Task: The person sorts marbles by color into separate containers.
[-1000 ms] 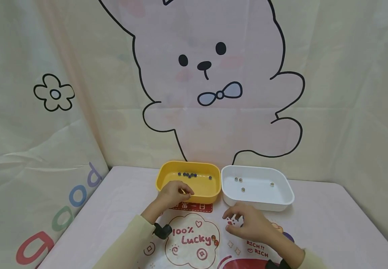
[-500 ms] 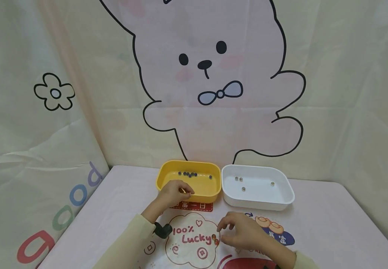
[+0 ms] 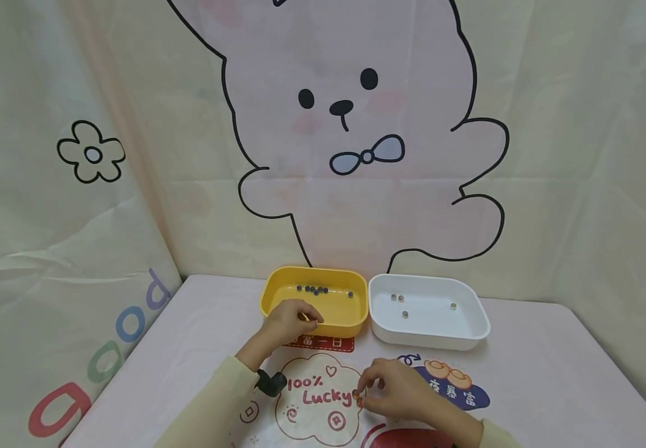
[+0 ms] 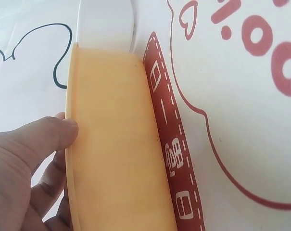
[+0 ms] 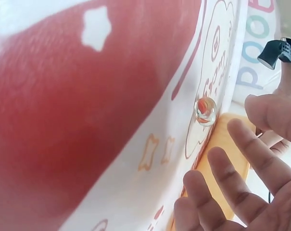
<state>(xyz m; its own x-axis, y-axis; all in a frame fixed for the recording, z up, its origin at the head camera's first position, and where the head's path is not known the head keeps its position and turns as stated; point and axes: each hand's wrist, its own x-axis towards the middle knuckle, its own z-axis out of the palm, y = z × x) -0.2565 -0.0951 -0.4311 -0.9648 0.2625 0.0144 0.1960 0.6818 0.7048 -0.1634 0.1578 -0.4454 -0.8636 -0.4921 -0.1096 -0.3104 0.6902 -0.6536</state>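
My left hand (image 3: 291,325) grips the near rim of a yellow tray (image 3: 342,323); in the left wrist view the thumb (image 4: 63,134) lies on the rim and the other fingers go behind the wall. Several small dark blue balls (image 3: 315,290) lie in that tray. Low over the table, my right hand (image 3: 396,392) has its fingers spread beside two orange glass marbles (image 3: 356,394) on the printed mat. Seen from the right wrist, a clear marble with an orange swirl (image 5: 205,111) sits just apart from the fingertips; the second marble cannot be made out there.
A white tray (image 3: 429,339) stands against the yellow one on its right, with several pale marbles (image 3: 405,314) inside. The mat (image 3: 317,429) has red and blue prints. A cloth backdrop (image 3: 552,186) rises behind the table. A black device (image 3: 271,384) is on the left wrist.
My right hand has moved left and toward me, from in front of the white tray to beside the orange marbles. The left hand stays on the yellow tray's rim.
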